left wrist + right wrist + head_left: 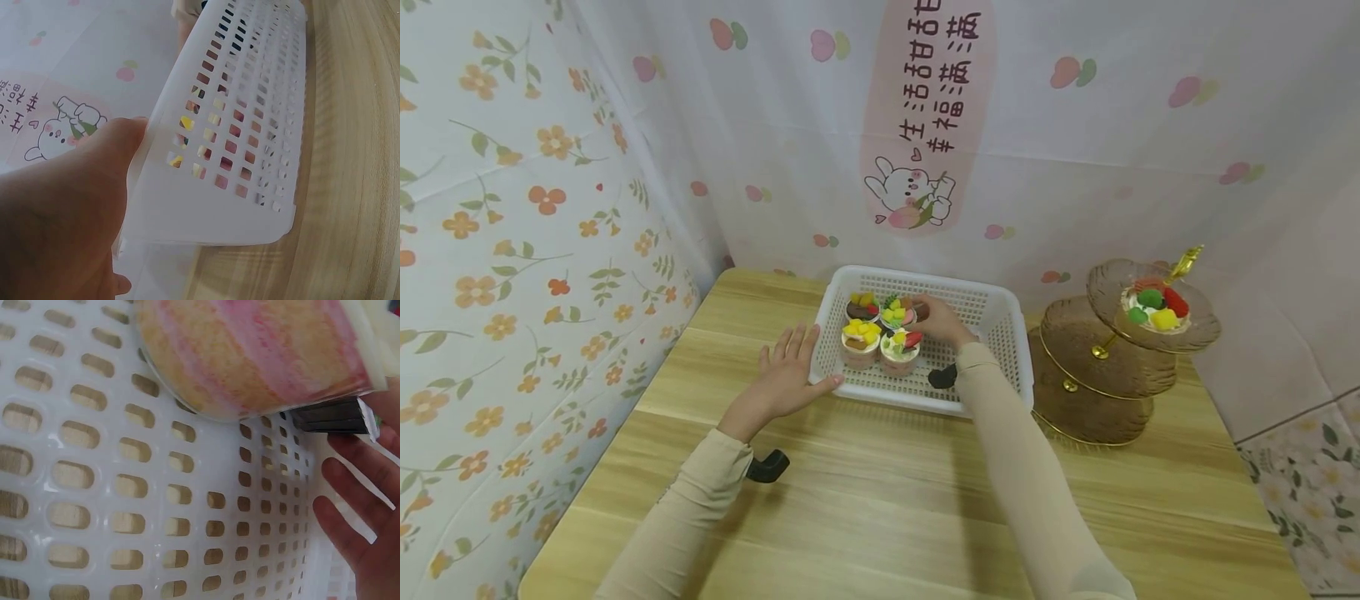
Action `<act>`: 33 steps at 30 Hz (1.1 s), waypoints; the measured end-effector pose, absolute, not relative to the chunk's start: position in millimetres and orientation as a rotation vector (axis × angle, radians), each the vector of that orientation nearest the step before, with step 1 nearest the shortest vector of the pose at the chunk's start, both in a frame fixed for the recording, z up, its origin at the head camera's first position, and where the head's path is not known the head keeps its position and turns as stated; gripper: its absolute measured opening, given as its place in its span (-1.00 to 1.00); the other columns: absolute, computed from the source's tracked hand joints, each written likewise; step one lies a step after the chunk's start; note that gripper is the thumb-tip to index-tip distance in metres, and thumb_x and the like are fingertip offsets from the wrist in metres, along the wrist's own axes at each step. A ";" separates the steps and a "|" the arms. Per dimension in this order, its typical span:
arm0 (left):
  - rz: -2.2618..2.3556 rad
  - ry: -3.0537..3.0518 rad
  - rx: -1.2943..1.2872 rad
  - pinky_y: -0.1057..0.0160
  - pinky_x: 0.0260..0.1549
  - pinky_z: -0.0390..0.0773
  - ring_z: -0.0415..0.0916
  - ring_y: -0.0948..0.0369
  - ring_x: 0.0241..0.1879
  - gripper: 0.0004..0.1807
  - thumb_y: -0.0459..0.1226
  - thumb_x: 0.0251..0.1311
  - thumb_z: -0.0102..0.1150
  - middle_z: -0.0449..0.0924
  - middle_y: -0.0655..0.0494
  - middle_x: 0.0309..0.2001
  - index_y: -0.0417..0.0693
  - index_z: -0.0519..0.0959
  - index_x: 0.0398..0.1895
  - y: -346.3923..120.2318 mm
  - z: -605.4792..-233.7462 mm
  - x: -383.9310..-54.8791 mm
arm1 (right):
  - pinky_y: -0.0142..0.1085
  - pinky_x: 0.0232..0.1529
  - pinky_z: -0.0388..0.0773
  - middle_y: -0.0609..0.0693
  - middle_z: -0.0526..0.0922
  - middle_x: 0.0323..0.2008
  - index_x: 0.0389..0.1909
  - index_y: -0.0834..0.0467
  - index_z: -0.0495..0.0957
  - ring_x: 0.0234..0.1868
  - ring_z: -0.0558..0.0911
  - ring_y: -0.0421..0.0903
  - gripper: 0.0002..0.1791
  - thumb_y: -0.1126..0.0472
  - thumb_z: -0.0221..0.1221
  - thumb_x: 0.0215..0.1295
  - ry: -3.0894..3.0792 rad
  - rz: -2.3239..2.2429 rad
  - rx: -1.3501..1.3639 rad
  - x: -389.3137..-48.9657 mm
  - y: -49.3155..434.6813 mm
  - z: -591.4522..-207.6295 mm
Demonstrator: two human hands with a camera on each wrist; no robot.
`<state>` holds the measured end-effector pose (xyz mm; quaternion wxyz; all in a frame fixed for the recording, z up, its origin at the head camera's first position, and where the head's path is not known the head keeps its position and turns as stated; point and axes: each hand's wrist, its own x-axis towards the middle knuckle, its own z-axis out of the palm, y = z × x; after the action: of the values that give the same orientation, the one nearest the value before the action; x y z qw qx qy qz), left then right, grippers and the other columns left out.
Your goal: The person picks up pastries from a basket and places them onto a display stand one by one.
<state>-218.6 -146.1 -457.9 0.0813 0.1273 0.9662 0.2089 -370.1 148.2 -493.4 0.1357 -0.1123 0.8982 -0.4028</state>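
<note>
A white perforated basket (981, 400) holds several toy desserts topped with fruit. My right hand (942, 321) reaches into it, its fingers at the right side of the back dessert with yellow and green fruit (897, 313). In the right wrist view, thumb and fingertips pinch its dark fluted case (334, 417), while the other fingers spread out. A layered pink cake cup (250, 356) stands nearer. My left hand (786, 379) lies at the basket's left front corner with fingers straight. Its thumb (128, 134) touches the rim in the left wrist view.
On the right stands a three-tier brown clear tray stand (1093, 417) with a gold handle. A cream dessert with fruit (1157, 308) sits on its top tier. The wooden table (865, 500) meets a printed curtain (790, 167) behind and a floral one on the left.
</note>
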 end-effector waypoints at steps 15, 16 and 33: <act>0.645 2.877 0.372 -0.52 0.36 -0.28 -0.38 -0.23 0.59 0.11 0.37 0.27 -0.08 -0.32 -0.22 0.61 -0.04 -0.29 0.61 -144.8 -457.2 -218.0 | -0.02 0.16 0.56 0.18 0.57 0.15 0.36 0.13 0.36 0.15 0.56 0.10 -0.23 0.06 0.41 0.13 2.663 -1.158 -0.283 -369.9 149.2 -490.9; 0.646 2.877 0.372 -0.53 0.36 -0.28 -0.38 -0.23 0.59 0.11 0.37 0.27 -0.08 -0.32 -0.22 0.61 -0.04 -0.29 0.61 -144.8 -457.0 -218.0 | -0.02 0.17 0.55 0.17 0.57 0.15 0.36 0.12 0.36 0.16 0.56 0.09 -0.22 0.04 0.42 0.12 2.659 -1.161 -0.283 -370.0 150.2 -488.7; 0.645 2.867 0.376 -0.54 0.35 -0.25 -0.37 -0.25 0.58 0.11 0.35 0.29 -0.08 -0.30 -0.26 0.60 -0.08 -0.29 0.61 -143.5 -452.3 -216.4 | 0.01 0.20 0.51 0.17 0.56 0.19 0.42 0.09 0.29 0.19 0.55 0.07 -0.10 -0.06 0.44 0.08 2.611 -1.384 -0.255 -358.7 162.4 -430.0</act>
<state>-216.4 -143.5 -452.3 0.0893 0.1265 0.9639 0.2168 -358.7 162.4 -430.0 0.0877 -0.0855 0.8770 -0.4647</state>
